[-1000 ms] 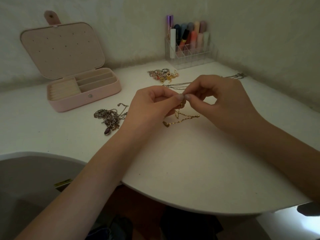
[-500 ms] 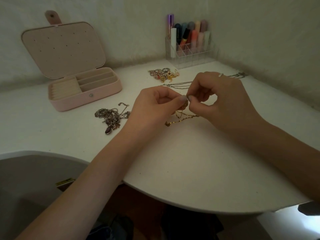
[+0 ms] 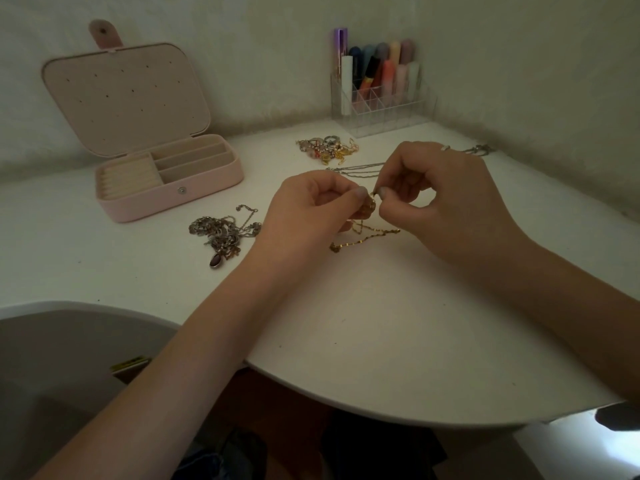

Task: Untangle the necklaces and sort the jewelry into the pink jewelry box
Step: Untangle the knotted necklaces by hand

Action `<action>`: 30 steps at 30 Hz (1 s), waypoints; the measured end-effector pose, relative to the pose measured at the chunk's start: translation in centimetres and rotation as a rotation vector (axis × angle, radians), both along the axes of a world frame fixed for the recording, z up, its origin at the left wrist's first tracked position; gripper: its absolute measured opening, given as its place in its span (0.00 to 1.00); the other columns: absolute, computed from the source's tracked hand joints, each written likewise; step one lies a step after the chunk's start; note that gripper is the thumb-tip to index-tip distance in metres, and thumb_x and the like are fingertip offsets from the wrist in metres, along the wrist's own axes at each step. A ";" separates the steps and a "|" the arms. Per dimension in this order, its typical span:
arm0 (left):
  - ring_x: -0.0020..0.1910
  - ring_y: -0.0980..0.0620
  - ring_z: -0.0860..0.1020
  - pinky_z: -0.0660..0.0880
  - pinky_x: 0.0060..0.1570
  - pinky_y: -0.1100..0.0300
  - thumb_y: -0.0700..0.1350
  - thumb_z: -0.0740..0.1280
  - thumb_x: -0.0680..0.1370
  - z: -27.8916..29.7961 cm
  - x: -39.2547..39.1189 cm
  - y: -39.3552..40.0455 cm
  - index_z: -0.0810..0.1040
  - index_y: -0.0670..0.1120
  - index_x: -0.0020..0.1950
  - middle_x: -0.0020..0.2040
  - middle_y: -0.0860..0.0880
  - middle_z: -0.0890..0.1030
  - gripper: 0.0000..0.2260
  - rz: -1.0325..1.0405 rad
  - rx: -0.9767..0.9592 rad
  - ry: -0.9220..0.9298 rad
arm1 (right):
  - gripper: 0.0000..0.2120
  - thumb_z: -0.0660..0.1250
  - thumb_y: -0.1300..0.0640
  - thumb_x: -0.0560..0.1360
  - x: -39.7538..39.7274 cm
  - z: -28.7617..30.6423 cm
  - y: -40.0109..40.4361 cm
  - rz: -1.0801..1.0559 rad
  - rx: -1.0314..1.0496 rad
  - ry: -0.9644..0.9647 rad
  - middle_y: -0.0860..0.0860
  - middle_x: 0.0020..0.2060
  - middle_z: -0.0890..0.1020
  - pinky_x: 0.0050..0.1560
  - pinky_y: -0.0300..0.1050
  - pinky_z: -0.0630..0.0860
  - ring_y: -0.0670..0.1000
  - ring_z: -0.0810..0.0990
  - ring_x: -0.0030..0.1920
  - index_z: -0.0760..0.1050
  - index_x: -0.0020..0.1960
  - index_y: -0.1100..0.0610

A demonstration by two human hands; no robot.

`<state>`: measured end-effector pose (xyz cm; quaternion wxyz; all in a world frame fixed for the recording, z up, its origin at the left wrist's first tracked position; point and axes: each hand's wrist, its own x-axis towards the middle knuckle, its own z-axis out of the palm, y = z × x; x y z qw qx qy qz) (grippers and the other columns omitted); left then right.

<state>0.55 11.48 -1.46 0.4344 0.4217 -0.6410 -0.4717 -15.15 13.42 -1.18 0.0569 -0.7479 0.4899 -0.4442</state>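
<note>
Nothing sits yet in the open pink jewelry box [image 3: 166, 181]; tangled silver chains [image 3: 221, 233] and a small heap of rings and earrings [image 3: 327, 150] wait; left hand [image 3: 311, 209] and right hand [image 3: 436, 199] pinch the knotted gold necklace [image 3: 363, 237].

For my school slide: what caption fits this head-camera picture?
Both hands, left hand and right hand, pinch a tangled gold necklace near the open pink jewelry box.

Clear organizer [image 3: 382, 105] – coloured tubes upright – back of white table [image 3: 398, 341].
</note>
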 end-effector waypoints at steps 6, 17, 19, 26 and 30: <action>0.43 0.50 0.82 0.79 0.52 0.50 0.41 0.66 0.77 -0.1 -0.2 0.1 0.79 0.46 0.40 0.36 0.51 0.84 0.07 0.025 -0.039 -0.058 | 0.01 0.66 0.61 0.68 0.0 0.0 0.0 -0.002 -0.027 0.013 0.49 0.34 0.77 0.39 0.33 0.70 0.47 0.74 0.39 0.75 0.40 0.58; 0.37 0.56 0.79 0.77 0.46 0.57 0.41 0.62 0.79 0.1 -0.4 0.2 0.77 0.45 0.41 0.35 0.51 0.81 0.08 -0.029 0.015 -0.100 | 0.01 0.65 0.61 0.68 0.0 -0.1 -0.2 -0.023 -0.053 0.057 0.46 0.34 0.74 0.39 0.29 0.67 0.42 0.72 0.35 0.75 0.40 0.57; 0.37 0.54 0.78 0.76 0.47 0.53 0.42 0.62 0.79 0.2 -0.4 0.2 0.76 0.45 0.41 0.33 0.53 0.81 0.09 -0.032 0.028 -0.118 | 0.01 0.65 0.60 0.68 0.1 -0.2 -0.1 -0.025 -0.055 0.065 0.46 0.33 0.74 0.39 0.29 0.67 0.42 0.72 0.35 0.74 0.39 0.56; 0.28 0.54 0.76 0.72 0.31 0.62 0.41 0.62 0.79 0.3 -0.2 0.2 0.77 0.44 0.42 0.26 0.52 0.77 0.08 -0.031 0.033 -0.081 | 0.01 0.66 0.62 0.69 0.1 -0.1 -0.1 -0.025 -0.057 0.053 0.48 0.34 0.76 0.40 0.31 0.69 0.45 0.73 0.37 0.75 0.40 0.58; 0.25 0.53 0.72 0.68 0.30 0.60 0.41 0.62 0.80 0.3 -0.2 0.2 0.78 0.40 0.50 0.22 0.53 0.72 0.07 -0.030 0.063 -0.009 | 0.01 0.66 0.62 0.70 0.0 -0.1 0.0 -0.007 -0.091 0.079 0.48 0.35 0.75 0.40 0.32 0.69 0.45 0.73 0.37 0.76 0.41 0.59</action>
